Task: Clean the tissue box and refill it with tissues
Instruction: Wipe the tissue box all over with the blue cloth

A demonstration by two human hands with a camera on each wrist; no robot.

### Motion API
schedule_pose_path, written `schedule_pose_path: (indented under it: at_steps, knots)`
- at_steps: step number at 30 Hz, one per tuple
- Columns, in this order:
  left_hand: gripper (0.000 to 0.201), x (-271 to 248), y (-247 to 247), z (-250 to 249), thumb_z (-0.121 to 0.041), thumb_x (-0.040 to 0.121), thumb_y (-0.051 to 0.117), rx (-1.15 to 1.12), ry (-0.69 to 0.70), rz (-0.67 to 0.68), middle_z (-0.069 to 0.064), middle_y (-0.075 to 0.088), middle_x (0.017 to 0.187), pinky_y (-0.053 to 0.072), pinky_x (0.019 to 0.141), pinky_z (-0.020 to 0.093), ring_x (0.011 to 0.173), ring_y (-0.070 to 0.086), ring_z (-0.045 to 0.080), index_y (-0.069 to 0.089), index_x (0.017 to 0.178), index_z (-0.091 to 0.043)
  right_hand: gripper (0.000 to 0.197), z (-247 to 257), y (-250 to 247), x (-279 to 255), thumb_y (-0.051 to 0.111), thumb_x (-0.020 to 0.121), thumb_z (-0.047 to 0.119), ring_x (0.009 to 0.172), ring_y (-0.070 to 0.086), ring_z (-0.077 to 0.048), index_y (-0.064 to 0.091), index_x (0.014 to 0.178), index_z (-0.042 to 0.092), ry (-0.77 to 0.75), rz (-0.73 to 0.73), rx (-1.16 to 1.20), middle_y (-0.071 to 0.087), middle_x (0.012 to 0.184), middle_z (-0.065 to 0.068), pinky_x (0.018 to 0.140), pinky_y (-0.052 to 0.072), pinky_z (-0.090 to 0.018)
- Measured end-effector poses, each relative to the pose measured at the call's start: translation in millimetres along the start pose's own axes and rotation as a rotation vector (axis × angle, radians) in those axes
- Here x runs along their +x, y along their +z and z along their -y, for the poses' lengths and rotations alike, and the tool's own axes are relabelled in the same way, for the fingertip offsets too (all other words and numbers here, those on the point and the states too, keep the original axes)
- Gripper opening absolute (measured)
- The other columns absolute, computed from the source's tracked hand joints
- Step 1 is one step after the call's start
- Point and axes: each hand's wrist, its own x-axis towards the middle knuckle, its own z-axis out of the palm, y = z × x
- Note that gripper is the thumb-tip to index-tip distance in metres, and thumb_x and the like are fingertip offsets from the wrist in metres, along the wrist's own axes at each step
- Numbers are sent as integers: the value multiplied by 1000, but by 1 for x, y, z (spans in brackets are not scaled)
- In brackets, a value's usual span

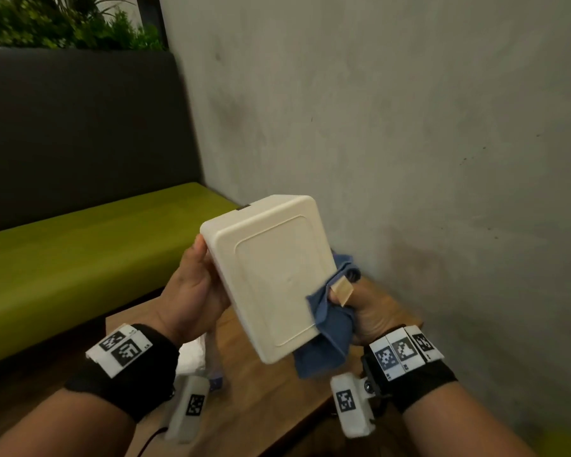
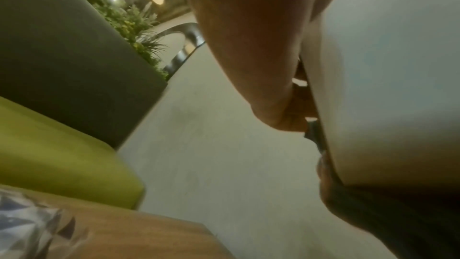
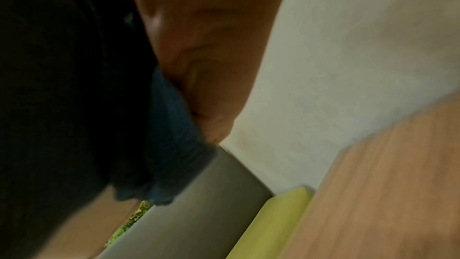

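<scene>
A cream plastic tissue box (image 1: 271,278) is held up above the wooden table (image 1: 264,404), its flat underside facing me. My left hand (image 1: 195,291) grips its left side, thumb on the edge; the box (image 2: 388,86) fills the right of the left wrist view. My right hand (image 1: 360,308) holds a bunched blue cloth (image 1: 330,324) against the box's lower right edge, thumb with a plaster on top. The right wrist view shows the cloth (image 3: 171,145) under the palm. A pack of white tissues (image 1: 192,357) in clear wrap lies on the table below my left wrist.
A grey concrete wall (image 1: 409,127) rises close on the right. A green bench seat (image 1: 80,258) with a dark backrest (image 1: 80,127) runs behind the table, plants (image 1: 63,24) above it. The wrapped pack (image 2: 30,224) shows at the left wrist view's bottom left.
</scene>
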Motion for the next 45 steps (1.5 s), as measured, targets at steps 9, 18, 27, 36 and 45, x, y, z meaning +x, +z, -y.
schedule_pose_path:
  at_steps: [9,18,27,36,45]
  knots:
    - [124,0,-14,-50,-63,55,93,811,44,388,-7,48,155,46,113,36,142,50,16,31,158,-32,87,32,-17,2,80,56,16,119,60,-16,49,137,11,-449,203,-693,64,124,-2,94,50,-29]
    - [104,-5,4,-36,-52,50,97,1315,380,182,-16,59,125,58,90,41,113,60,4,38,135,-40,82,12,12,-4,71,72,51,132,41,-13,32,144,40,-682,57,-1258,42,141,16,107,39,-51]
    - [78,-7,-1,5,-76,92,36,1541,530,74,7,64,128,51,86,34,111,54,15,64,132,-15,79,-17,74,2,51,93,50,152,-9,-10,9,158,31,-842,121,-1354,-9,166,8,122,4,-52]
    - [102,-15,16,8,-57,50,86,1621,592,-27,0,58,120,42,85,27,107,53,17,48,135,-15,54,-22,16,32,52,75,78,150,17,-10,17,114,88,-503,-119,-805,15,163,19,120,24,-49]
    - [76,-15,11,9,-57,80,67,1524,738,35,11,58,130,38,99,26,115,53,26,49,138,-11,70,-18,57,18,49,98,48,152,-4,-5,5,152,52,-782,155,-1168,-1,166,13,124,1,-44]
